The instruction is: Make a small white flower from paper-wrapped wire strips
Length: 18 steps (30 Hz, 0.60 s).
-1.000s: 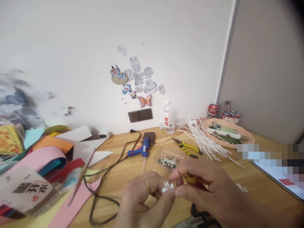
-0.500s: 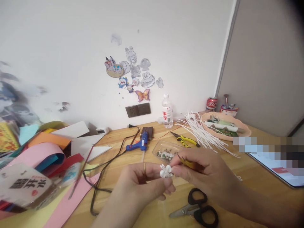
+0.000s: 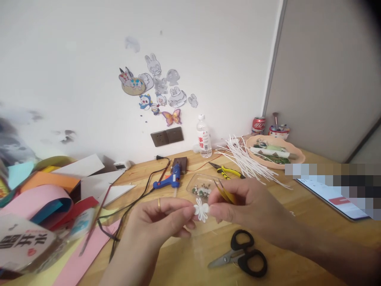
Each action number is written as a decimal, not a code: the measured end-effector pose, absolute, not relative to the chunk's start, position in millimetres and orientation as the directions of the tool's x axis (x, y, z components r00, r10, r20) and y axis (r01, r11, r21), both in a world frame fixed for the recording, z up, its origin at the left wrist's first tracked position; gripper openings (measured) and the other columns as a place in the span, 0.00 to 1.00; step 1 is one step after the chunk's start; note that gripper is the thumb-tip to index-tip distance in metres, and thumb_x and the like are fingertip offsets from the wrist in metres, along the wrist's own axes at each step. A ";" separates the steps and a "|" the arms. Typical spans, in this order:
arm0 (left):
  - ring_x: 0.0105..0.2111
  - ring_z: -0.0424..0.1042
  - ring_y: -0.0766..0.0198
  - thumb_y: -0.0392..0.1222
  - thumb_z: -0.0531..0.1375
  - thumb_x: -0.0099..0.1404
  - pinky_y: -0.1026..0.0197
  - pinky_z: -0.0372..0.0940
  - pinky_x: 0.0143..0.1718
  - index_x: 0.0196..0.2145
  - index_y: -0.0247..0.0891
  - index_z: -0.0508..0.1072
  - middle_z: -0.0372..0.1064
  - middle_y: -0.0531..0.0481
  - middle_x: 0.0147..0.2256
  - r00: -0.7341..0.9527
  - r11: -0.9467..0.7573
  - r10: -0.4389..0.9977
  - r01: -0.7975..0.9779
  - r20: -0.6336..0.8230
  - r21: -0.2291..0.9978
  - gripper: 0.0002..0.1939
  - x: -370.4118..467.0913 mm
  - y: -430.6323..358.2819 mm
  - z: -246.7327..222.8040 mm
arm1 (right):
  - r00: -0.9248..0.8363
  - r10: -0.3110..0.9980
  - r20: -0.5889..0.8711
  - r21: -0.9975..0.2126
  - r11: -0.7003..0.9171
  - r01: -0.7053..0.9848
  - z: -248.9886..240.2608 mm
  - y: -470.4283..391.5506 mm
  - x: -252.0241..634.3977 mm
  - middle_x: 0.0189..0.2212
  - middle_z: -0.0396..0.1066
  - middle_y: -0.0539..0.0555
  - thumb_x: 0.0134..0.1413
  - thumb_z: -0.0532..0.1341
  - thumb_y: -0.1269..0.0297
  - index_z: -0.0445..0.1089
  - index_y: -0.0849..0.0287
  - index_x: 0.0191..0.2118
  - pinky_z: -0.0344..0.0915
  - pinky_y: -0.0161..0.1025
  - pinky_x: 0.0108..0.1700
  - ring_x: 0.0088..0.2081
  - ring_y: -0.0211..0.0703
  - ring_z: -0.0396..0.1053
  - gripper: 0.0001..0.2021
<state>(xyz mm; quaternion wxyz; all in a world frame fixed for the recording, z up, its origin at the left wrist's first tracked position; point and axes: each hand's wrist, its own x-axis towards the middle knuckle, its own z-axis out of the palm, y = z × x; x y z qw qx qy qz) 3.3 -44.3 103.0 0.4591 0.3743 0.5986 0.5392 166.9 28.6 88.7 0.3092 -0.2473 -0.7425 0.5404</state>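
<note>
A small white flower-like ornament of looped strips (image 3: 201,210) is held up over the table between my two hands. My left hand (image 3: 166,218) pinches its left edge between thumb and fingertips. On the other side, the thumb and index finger of my right hand (image 3: 238,202) grip its right edge. Yellow tweezers (image 3: 225,193) are tucked in the same right hand, their tips pointing up and left. Black-handled scissors (image 3: 242,254) lie on the table below the hands. Just behind the hands is a clear tray of beads (image 3: 202,188).
A blue glue gun (image 3: 171,178), yellow-handled pliers (image 3: 228,171) and white strips (image 3: 250,161) lie behind the hands. A water bottle (image 3: 204,137) stands by the wall. Coloured paper (image 3: 53,182) and a black cord (image 3: 131,206) are left; a phone (image 3: 333,198) is right.
The ornament has turned, so its thin loops now show upright. My left fingertips have shifted from beneath it to its left edge. The whole view has swung slightly right.
</note>
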 end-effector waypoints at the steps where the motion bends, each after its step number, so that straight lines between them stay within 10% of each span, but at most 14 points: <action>1: 0.16 0.67 0.71 0.38 0.67 0.44 0.73 0.64 0.19 0.20 0.36 0.79 0.73 0.52 0.16 -0.291 0.147 0.944 -0.056 -0.157 0.988 0.03 3.2 -44.2 102.8 | -0.700 0.692 0.175 -0.957 0.286 0.044 89.3 28.6 167.4 0.18 0.53 0.44 0.49 0.60 0.61 0.66 0.59 0.25 0.46 0.30 0.21 0.22 0.31 0.48 0.08; 18: 0.16 0.67 0.73 0.34 0.66 0.42 0.77 0.62 0.19 0.14 0.34 0.77 0.73 0.53 0.14 -0.245 0.180 0.941 -0.226 -0.235 0.957 0.03 11.4 -46.5 104.4 | -0.758 0.629 0.173 -0.956 0.293 0.026 94.2 26.7 170.1 0.17 0.55 0.43 0.48 0.61 0.66 0.68 0.60 0.25 0.46 0.28 0.20 0.20 0.28 0.48 0.05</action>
